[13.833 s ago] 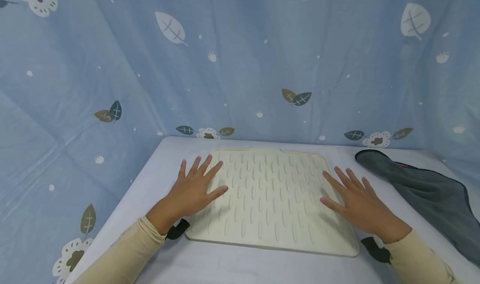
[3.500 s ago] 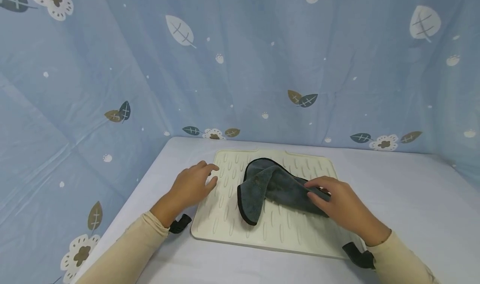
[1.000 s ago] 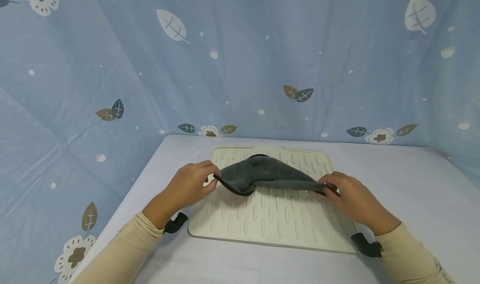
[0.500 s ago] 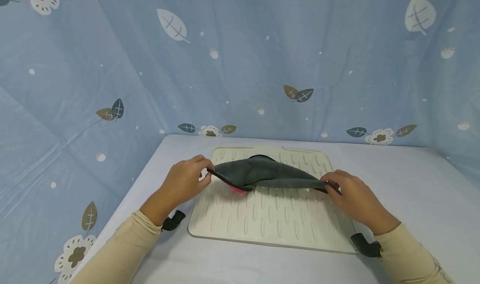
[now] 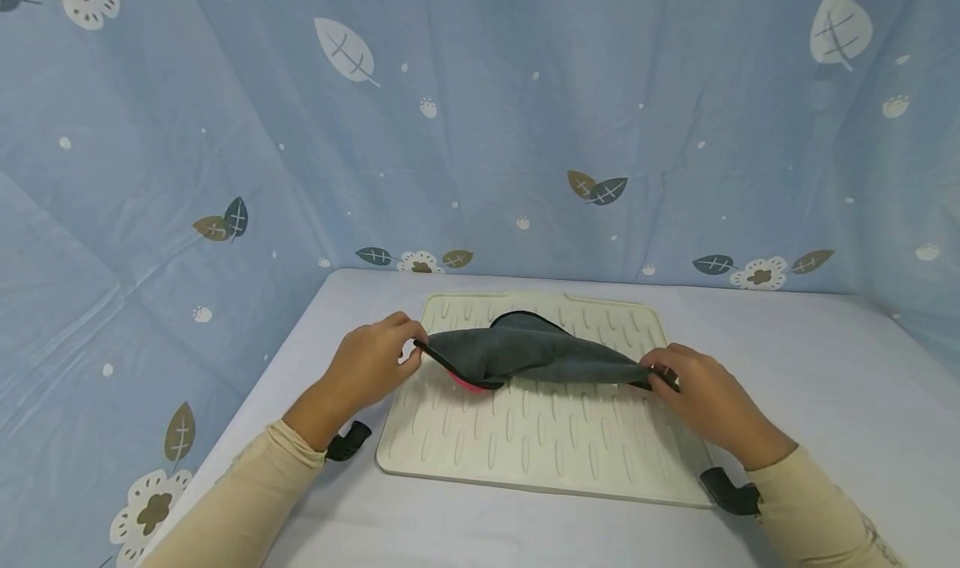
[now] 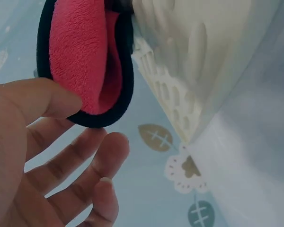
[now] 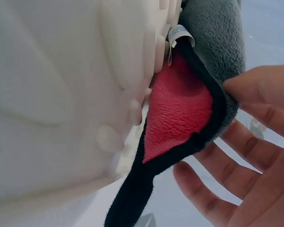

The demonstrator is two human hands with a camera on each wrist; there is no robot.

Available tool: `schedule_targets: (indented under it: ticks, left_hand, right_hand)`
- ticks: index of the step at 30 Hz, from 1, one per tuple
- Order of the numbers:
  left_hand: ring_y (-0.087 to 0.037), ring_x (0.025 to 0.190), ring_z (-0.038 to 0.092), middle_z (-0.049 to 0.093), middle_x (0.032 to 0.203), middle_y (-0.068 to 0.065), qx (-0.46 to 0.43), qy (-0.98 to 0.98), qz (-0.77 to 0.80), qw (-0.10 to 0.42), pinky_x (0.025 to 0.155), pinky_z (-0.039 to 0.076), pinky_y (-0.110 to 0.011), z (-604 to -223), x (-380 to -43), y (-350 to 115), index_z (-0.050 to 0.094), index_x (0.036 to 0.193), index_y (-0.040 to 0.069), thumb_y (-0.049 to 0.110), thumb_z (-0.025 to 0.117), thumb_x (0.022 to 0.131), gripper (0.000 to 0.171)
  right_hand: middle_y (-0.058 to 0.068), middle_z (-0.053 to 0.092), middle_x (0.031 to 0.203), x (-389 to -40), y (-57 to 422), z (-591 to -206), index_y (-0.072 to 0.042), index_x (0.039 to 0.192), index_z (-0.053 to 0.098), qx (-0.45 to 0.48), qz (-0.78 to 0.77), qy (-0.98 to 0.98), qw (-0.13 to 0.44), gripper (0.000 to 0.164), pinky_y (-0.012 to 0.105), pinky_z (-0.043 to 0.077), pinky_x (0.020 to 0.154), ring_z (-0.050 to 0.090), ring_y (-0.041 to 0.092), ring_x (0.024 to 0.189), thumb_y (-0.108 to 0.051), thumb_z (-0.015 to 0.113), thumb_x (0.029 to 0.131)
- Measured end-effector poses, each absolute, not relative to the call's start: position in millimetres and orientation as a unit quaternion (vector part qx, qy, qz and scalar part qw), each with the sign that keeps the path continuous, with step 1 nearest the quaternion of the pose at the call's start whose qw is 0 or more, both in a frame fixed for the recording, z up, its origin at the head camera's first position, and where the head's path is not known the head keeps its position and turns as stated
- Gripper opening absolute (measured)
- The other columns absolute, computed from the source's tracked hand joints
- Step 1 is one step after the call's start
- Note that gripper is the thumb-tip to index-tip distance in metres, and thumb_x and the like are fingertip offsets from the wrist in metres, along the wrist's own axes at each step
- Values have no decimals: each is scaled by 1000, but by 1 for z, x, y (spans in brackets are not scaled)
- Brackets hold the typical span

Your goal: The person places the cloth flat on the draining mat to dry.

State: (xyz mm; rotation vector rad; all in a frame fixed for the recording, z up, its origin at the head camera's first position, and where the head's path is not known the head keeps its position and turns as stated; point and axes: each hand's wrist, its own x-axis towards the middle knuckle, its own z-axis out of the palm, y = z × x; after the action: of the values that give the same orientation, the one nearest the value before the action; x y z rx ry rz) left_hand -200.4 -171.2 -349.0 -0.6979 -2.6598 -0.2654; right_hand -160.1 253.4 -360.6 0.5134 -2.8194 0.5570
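Observation:
A grey cleaning cloth (image 5: 525, 353) with black edging and a pink underside stretches between both hands above a cream ridged mat (image 5: 540, 460). My left hand (image 5: 369, 360) pinches its left corner between thumb and fingers. In the left wrist view the pink side (image 6: 80, 52) faces the camera, the black hem at the fingertips. My right hand (image 5: 701, 393) pinches the right end; the right wrist view shows the thumb on the grey side, with a white tag (image 7: 180, 34) and a black strip (image 7: 132, 198) on the hem. The cloth's middle sags and folds near the mat.
The ridged mat lies flat on a white-covered table (image 5: 810, 368). A blue curtain (image 5: 480, 135) printed with leaves and flowers rises behind and along the left side. Black wrist mounts (image 5: 348, 441) sit below both wrists.
The cloth went from lying right of the mat to lying bunched on it, then both hands took its ends. Over the last second the left hand rose slightly leftward, exposing some pink.

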Motion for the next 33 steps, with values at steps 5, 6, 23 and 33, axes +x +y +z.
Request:
schedule_targets:
  ticks: [5,6,23,33]
  left_hand:
    - [-7,60,50,66,103,0,-261,-949,-76,158,54,43,-26,-349,-197,-167,73,98,18,16,77,85,14]
    - [-8,62,51,65,103,0,-265,-949,-70,158,56,44,-27,-349,-196,-167,73,97,19,16,78,84,15]
    - [-14,89,54,64,98,7,-398,-903,-24,160,76,37,-32,-350,-169,-138,73,96,26,21,86,78,22]
    - [-16,89,58,71,97,7,-391,-907,5,158,75,41,-32,-359,-169,-131,76,99,25,28,86,79,22]
  right_hand:
    - [3,71,98,-161,253,-364,-8,105,72,194,182,-959,93,20,43,55,77,68,22,90,-3,74,86]
    - [3,71,99,-161,253,-365,-8,106,72,196,183,-959,90,20,44,56,78,68,23,92,-3,74,86]
    - [-6,68,94,-163,250,-367,-15,97,72,217,186,-958,38,22,39,54,76,63,13,89,-6,81,78]
    - [-5,68,96,-163,248,-368,-14,99,72,219,179,-959,27,20,37,54,74,63,12,88,-9,80,81]
